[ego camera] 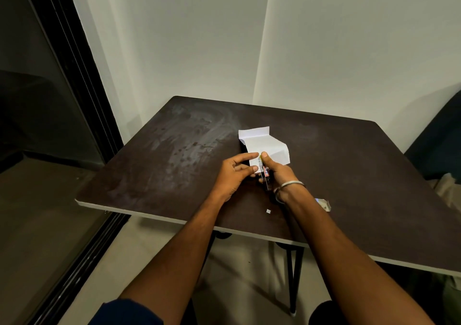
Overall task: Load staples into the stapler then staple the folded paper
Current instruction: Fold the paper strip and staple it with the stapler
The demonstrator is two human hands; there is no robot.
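A white folded paper (267, 144) lies near the middle of the dark table (174, 155), its far flap standing up. My left hand (234, 172) pinches the paper's near edge between thumb and fingers. My right hand (277, 172) is closed around a small metal stapler (266, 176) with a red label, its nose at the paper's near edge, right beside my left fingertips. Most of the stapler is hidden by my right hand. A metal bangle circles my right wrist.
A small white staple box (324, 203) lies on the table just right of my right forearm. A tiny white scrap (268, 211) sits between my forearms. Walls stand behind the table, a dark sliding door frame (82, 80) to the left, a dark seat (439, 140) at right.
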